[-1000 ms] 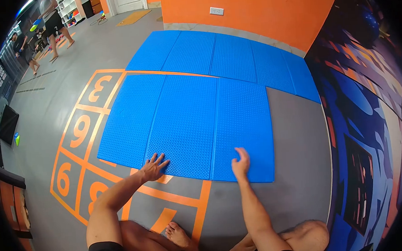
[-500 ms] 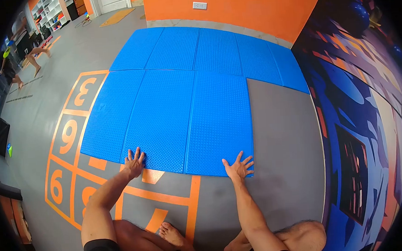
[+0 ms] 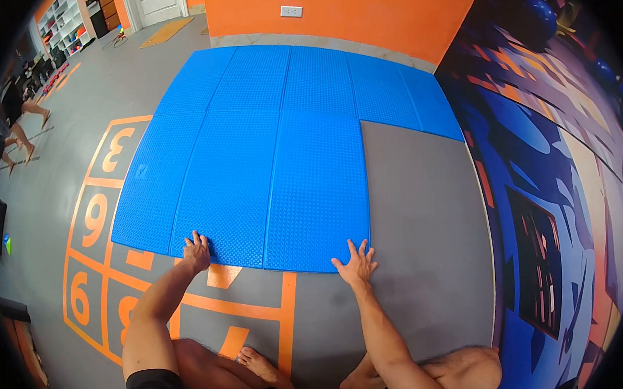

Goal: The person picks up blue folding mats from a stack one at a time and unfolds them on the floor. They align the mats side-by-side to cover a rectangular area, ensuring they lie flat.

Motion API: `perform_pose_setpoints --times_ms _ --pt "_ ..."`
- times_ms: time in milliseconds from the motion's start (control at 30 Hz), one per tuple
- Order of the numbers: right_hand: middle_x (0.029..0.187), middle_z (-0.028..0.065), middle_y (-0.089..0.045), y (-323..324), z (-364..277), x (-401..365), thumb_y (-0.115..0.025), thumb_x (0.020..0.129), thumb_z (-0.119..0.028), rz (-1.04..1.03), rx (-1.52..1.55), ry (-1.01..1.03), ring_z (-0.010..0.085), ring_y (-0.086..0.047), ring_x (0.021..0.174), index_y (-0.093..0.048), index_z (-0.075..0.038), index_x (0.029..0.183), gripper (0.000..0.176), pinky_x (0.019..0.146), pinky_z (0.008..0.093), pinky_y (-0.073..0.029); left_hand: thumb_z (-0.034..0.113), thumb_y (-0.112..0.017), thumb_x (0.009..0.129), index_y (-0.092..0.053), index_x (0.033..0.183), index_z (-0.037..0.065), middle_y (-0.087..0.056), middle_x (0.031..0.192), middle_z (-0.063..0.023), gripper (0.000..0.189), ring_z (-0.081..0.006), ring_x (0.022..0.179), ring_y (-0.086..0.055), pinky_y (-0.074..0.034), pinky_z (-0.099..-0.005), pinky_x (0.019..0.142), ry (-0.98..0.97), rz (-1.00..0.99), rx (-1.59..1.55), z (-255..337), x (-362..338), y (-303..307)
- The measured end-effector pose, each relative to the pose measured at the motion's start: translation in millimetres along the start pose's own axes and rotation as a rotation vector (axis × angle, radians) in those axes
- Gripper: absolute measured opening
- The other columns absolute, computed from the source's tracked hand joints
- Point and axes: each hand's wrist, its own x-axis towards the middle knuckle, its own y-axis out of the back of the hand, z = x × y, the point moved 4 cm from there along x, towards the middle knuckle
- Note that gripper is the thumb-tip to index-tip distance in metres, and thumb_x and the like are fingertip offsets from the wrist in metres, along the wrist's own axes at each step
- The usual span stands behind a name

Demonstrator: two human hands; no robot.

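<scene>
A blue textured floor mat (image 3: 254, 176) of three folded panels lies flat on the grey floor in front of me. My left hand (image 3: 196, 250) rests flat with spread fingers on the mat's near edge, over the left-middle panel. At the mat's near right corner my right hand (image 3: 356, 264) presses down, fingers apart. Neither hand grips anything. A second blue mat (image 3: 319, 74) lies behind the first, touching it and reaching toward the orange wall.
Orange hopscotch numbers (image 3: 98, 218) are painted on the floor to the left, partly under the mat. A painted mural wall (image 3: 536, 183) runs along the right. Other people (image 3: 11, 118) stand far left. My bare foot (image 3: 258, 365) and knees are below.
Both hands have slid toward me to the mat's near edge, the right hand now flat at the corner. The near mat has closed up against the far mat.
</scene>
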Motion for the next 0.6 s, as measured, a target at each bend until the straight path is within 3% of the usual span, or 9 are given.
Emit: perform_pose_setpoints --times_ms 67,167,200,267,333,433,533,600 --pt "0.162 0.0155 -0.026 -4.8 7.5 4.5 -0.080 0.076 -0.048 0.075 0.090 -0.019 0.0392 -0.026 0.145 -0.039 -0.023 0.152 0.090 0.106 0.0654 -0.028 0.017 -0.051 0.092 -0.034 0.145 -0.005 -0.021 0.158 -0.0337 0.060 -0.0552 0.139 -0.035 -0.050 -0.0588 0.098 0.010 0.018 0.035 1.4 3.9 2.6" --pt "0.157 0.0117 -0.036 -8.7 23.4 10.6 -0.085 0.073 -0.037 0.220 0.282 -0.082 0.0337 -0.031 0.143 -0.045 -0.020 0.146 0.085 0.106 0.0653 -0.030 0.011 -0.052 0.089 -0.039 0.141 -0.003 -0.030 0.154 -0.0309 0.055 -0.0520 0.138 -0.038 -0.050 -0.0565 0.098 -0.231 0.143 -0.094 41.1 -22.3 49.4" --pt "0.155 0.0112 -0.038 -7.3 26.7 10.8 -0.086 0.072 -0.035 0.251 0.329 -0.109 0.0330 -0.032 0.143 -0.046 -0.020 0.145 0.085 0.106 0.0649 -0.031 0.008 -0.054 0.085 -0.040 0.142 0.001 -0.034 0.152 -0.0271 0.059 -0.0480 0.137 -0.039 -0.048 -0.0552 0.102 -0.422 0.242 -0.213 51.5 -14.6 37.5" --pt "0.152 0.0110 -0.041 -3.0 26.9 7.6 -0.087 0.071 -0.031 0.266 0.375 -0.169 0.0326 -0.034 0.141 -0.046 -0.018 0.145 0.085 0.106 0.0635 -0.031 0.015 -0.056 0.089 -0.035 0.149 0.001 -0.027 0.157 -0.0298 0.065 -0.0498 0.143 -0.031 -0.037 -0.0540 0.113 -0.700 0.189 -0.004 83.0 -34.2 44.2" --pt "0.150 0.0116 -0.043 5.2 25.3 5.0 -0.087 0.072 -0.028 0.240 0.374 -0.230 0.0332 -0.037 0.140 -0.045 -0.016 0.145 0.086 0.108 0.0616 -0.031 0.019 -0.053 0.093 -0.026 0.156 0.004 -0.015 0.163 -0.0275 0.070 -0.0446 0.149 -0.022 -0.038 -0.0553 0.113 -0.637 0.168 -0.003 94.7 -40.9 33.4" --pt "0.147 0.0118 -0.048 -5.4 41.1 14.6 -0.087 0.071 -0.027 0.190 0.428 -0.086 0.0336 -0.041 0.137 -0.047 -0.015 0.144 0.085 0.109 0.0585 -0.034 0.022 -0.050 0.095 -0.023 0.157 0.002 -0.012 0.163 -0.0290 0.070 -0.0444 0.150 -0.019 -0.036 -0.0567 0.113 -0.606 0.068 0.132 98.5 -39.2 39.5" --pt "0.142 0.0152 -0.052 12.1 43.1 19.7 -0.087 0.072 -0.026 0.307 0.397 -0.071 0.0343 -0.048 0.132 -0.048 -0.011 0.143 0.083 0.108 0.0509 -0.040 0.020 -0.046 0.095 -0.024 0.156 0.001 -0.013 0.163 -0.0296 0.068 -0.0449 0.150 -0.019 -0.036 -0.0582 0.113 -0.565 0.037 0.080 103.7 -32.8 36.0" --pt "0.141 0.0179 -0.053 38.9 41.5 25.9 -0.086 0.073 -0.025 0.204 0.507 -0.152 0.0355 -0.051 0.130 -0.047 -0.008 0.144 0.083 0.107 0.0475 -0.042 0.018 -0.045 0.094 -0.024 0.156 0.001 -0.012 0.163 -0.0298 0.067 -0.0452 0.150 -0.019 -0.036 -0.0588 0.113 -0.550 0.009 0.085 105.5 -33.4 36.6"
